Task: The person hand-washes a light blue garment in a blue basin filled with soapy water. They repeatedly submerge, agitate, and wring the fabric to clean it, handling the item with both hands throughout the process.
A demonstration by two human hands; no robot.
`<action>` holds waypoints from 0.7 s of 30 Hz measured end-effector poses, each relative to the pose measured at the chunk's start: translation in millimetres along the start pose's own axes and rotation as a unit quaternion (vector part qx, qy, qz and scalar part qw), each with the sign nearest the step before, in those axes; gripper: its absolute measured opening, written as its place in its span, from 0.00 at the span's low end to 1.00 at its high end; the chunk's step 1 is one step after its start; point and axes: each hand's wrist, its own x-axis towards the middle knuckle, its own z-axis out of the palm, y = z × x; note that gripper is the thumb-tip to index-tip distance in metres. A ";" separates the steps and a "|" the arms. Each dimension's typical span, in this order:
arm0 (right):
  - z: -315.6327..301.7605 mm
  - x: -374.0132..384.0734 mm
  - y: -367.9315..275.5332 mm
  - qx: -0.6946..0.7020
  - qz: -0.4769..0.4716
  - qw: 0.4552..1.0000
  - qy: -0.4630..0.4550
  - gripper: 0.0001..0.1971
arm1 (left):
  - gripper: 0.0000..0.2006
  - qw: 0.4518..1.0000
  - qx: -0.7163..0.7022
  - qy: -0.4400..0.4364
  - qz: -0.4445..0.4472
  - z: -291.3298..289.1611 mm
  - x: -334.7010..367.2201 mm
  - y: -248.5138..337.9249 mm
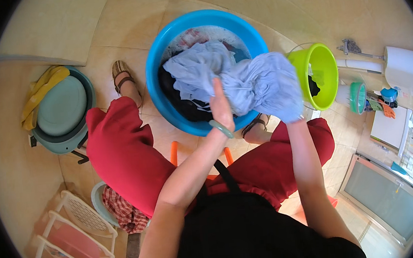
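Note:
A large blue basin (162, 107) holds soapy water, dark laundry (180, 98) and part of a wet light blue cloth item (246, 82), perhaps a garment. The cloth is lifted and bunched, stretching from the basin over its right rim. My left hand (221, 107) grips its near side with the thumb up; the other fingers are partly hidden. A pale green bangle (221, 129) circles that wrist. Folds of the cloth cover my right hand, which holds the raised right end; only the wrist shows, and the cloth there is blurred.
A lime green bucket (328, 81) with something dark inside stands right of the basin. Stacked basins (62, 108) with a yellow cloth (41, 97) are at left. A white rack (84, 216) and a red checked cloth (121, 208) lie lower left. My knees flank the basin.

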 end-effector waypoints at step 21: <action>43.1 -50.6 -80.9 0.055 0.101 0.993 -0.024 0.26 | 0.28 0.960 -0.176 -0.217 -0.019 -16.1 17.3 5.7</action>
